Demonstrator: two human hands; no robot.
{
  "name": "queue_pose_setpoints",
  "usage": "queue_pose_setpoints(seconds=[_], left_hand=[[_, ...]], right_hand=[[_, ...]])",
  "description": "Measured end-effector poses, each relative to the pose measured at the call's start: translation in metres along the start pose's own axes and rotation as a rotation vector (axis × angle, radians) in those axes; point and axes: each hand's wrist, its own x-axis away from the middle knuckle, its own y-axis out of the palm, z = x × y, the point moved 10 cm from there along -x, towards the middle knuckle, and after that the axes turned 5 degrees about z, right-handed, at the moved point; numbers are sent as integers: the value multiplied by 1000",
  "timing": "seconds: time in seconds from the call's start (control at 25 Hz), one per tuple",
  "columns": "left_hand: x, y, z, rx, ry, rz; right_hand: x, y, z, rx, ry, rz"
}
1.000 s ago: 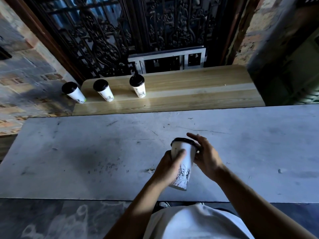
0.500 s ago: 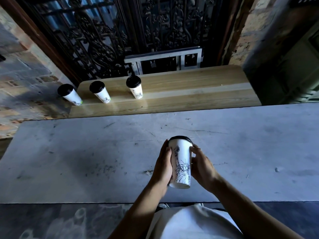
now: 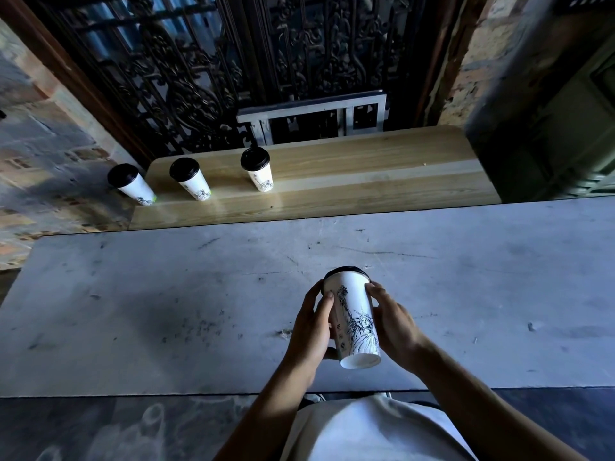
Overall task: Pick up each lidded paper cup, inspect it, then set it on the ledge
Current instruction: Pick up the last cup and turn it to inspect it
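While turned for inspection, held cup (image 3: 352, 317) tipped lid-away over the grey scuffed worktop (image 3: 166, 311), cradled between left hand (image 3: 311, 327) and right hand (image 3: 394, 327), fingers curled round smooth printed paper. Beyond cup: three black-lidded cups (image 3: 256, 168) upright on grained wooden ledge (image 3: 366, 174).

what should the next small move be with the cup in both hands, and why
Probably carry the held cup forward to the wooden ledge and stand it right of the three cups already there. Left hand and right hand grip its sides above the grey table, tipped with its base showing, so inspection looks well along, and that ledge stretch is bare.
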Motion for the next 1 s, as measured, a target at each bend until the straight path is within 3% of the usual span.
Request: queue_pose_setpoints(seconds=[0.36,0.44,0.6,0.8,1.0], left_hand=[[-8,-14,3,-65,69,105],[-7,-17,6,-82,115,133],[-5,-23,15,-119,226,156],[-3,-37,34,-158,417,221],[8,-40,54,-121,593,221]], right_hand=[[-5,-12,1,9,13,99],[-7,-11,1,21,-10,49],[-6,-13,0,25,-73,-2],[-6,-12,-1,124,-43,-3],[-1,-6,-2,60,-8,-41]])
